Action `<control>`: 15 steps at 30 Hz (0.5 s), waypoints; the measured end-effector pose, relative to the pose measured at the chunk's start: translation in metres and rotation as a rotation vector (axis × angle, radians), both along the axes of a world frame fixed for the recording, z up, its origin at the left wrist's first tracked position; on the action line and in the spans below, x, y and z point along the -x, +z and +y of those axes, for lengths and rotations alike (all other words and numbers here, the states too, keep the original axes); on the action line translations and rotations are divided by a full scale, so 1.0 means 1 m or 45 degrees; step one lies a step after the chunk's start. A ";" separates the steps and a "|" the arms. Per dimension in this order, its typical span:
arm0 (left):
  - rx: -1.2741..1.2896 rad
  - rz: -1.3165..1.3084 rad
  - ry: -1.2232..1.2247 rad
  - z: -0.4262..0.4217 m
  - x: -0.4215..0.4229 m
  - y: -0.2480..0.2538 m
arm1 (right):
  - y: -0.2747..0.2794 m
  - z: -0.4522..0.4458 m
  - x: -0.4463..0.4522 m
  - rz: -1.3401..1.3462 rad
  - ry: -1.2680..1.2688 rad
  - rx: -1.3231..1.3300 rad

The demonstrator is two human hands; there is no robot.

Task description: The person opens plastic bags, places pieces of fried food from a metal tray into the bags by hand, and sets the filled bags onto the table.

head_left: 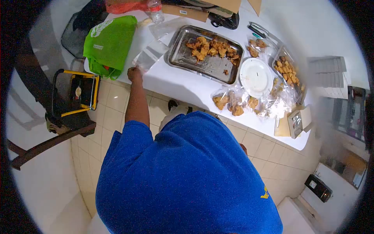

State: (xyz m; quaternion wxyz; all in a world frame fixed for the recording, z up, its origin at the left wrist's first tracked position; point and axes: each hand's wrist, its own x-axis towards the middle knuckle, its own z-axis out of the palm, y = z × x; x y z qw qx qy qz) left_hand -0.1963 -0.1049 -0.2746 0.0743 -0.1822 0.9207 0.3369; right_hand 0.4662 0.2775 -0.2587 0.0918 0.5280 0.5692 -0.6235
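My left hand (134, 74) is at the table's front edge, its fingers closed on the near corner of a clear plastic bag (150, 55). More clear plastic lies flat just beyond it. To the left of this hand is a green cloth bag (109, 46). A metal tray (187, 64) with fried chicken pieces (212, 48) stands to the right of the plastic. Only a sliver of my right hand (244, 148) shows beside my blue shirt, and its fingers are hidden.
Several bagged fried pieces (233, 104) lie along the front edge near a white plate (256, 77). A second tray (282, 54) holds small brown chunks. Tongs (269, 34), an open small box (299, 123) and a plastic bottle (156, 13) are also on the table (177, 91). A black-and-yellow step stool (78, 93) stands left.
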 end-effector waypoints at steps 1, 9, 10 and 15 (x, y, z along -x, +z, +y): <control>-0.156 0.064 0.101 0.001 -0.007 0.008 | -0.007 -0.001 -0.006 -0.003 0.021 0.001; -1.003 0.691 0.411 -0.050 -0.062 0.076 | -0.062 0.007 -0.051 0.089 0.183 0.146; -1.243 0.612 0.489 -0.052 -0.073 0.106 | -0.058 0.014 -0.048 0.070 0.237 0.123; -1.492 0.397 0.127 -0.058 -0.115 0.166 | 0.078 0.050 0.091 -0.253 0.863 0.027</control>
